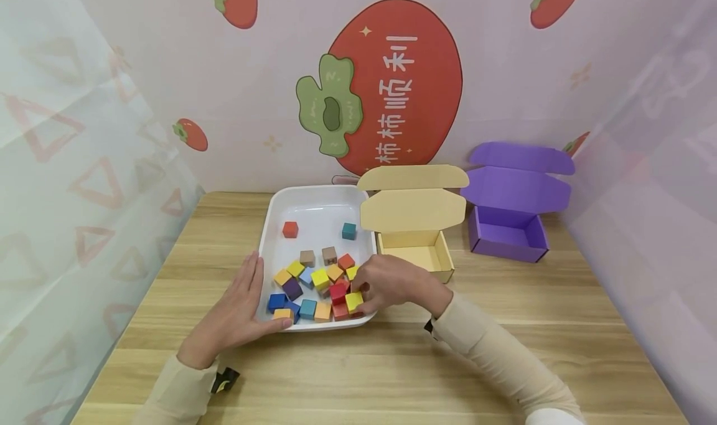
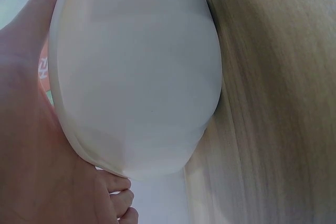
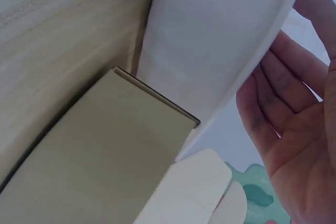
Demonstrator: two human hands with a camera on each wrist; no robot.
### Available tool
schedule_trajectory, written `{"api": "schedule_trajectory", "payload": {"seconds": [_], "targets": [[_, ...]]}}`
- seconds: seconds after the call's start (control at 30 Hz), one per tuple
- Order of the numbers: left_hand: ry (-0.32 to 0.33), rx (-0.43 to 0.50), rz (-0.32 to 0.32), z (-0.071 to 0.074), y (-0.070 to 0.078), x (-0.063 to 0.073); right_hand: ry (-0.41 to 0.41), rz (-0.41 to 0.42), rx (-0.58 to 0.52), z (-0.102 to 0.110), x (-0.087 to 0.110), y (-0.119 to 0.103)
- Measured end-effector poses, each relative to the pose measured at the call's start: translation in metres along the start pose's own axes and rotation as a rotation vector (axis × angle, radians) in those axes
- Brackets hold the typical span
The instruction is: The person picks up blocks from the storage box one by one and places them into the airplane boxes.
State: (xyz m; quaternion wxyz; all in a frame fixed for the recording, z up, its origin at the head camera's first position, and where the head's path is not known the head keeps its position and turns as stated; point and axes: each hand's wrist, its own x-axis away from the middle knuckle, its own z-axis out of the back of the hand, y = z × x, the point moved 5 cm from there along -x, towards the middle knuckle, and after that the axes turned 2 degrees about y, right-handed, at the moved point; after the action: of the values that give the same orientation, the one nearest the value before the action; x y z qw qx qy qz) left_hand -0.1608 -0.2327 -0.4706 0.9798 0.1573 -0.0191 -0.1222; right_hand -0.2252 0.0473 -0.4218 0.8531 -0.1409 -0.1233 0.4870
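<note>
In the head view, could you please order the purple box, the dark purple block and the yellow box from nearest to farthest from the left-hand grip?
1. Dark purple block, inside the white tray
2. Yellow box, right of tray
3. Purple box, farthest right

The right hand hides part of the white tray's rim.

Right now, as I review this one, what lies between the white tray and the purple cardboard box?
The open pale-yellow cardboard box stands between the white tray and the purple cardboard box; the head view shows it.
</note>
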Motion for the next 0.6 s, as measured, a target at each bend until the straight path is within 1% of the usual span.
{"api": "schedule_trajectory", "payload": {"seconds": [0.13,0.27,0.37,0.47,0.6], "targets": [[0.000,0.002,-0.001,0.000,0.000,0.000,0.066,-0.026,-0.008,0.018,0.008,0.005],[0.000,0.003,-0.001,-0.001,-0.001,0.000,0.159,-0.024,-0.013,0.039,0.019,0.017],[-0.001,0.002,0.001,-0.002,-0.002,-0.001,0.225,-0.026,-0.014,0.054,0.028,0.031],[-0.003,0.002,0.002,-0.002,-0.002,-0.001,0.277,-0.053,-0.012,0.065,0.038,0.047],[-0.005,0.004,0.004,-0.002,-0.002,0.000,0.310,-0.105,-0.005,0.070,0.048,0.066]]}}
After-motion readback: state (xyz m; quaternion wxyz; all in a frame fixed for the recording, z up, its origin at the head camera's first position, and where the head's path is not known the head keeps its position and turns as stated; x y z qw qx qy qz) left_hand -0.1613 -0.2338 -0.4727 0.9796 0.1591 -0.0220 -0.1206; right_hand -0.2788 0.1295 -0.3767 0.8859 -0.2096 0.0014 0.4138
